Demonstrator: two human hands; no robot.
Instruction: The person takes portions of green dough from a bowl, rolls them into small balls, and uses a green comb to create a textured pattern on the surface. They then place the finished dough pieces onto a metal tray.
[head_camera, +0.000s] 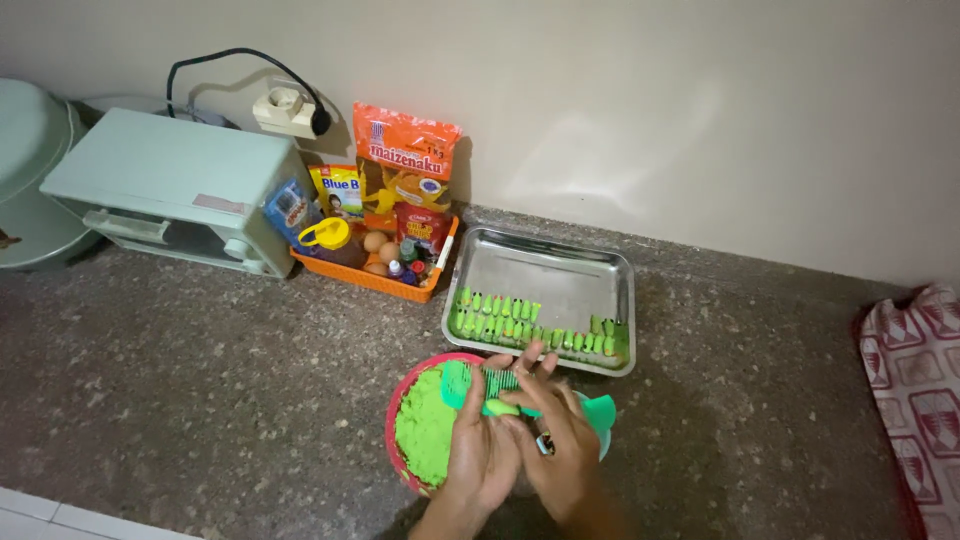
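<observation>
My left hand (482, 440) holds a green plastic comb (478, 383) over a red-rimmed bowl (392, 425) filled with green dough (424, 425). My right hand (556, 432) presses a small lump of green dough (501, 407) against the comb's teeth. A ring shows on one finger of my right hand. Just beyond the bowl lies a steel tray (560, 275) with several small ridged green dough pieces (520, 322) lined up along its near side.
An orange basket (372, 277) at the wall holds eggs, small bottles and food packets. A pale green small oven (170, 190) stands left of it, plugged into a wall socket (285, 108). A patterned red and white cloth (918, 385) lies at the right edge. The counter (180, 380) is speckled stone.
</observation>
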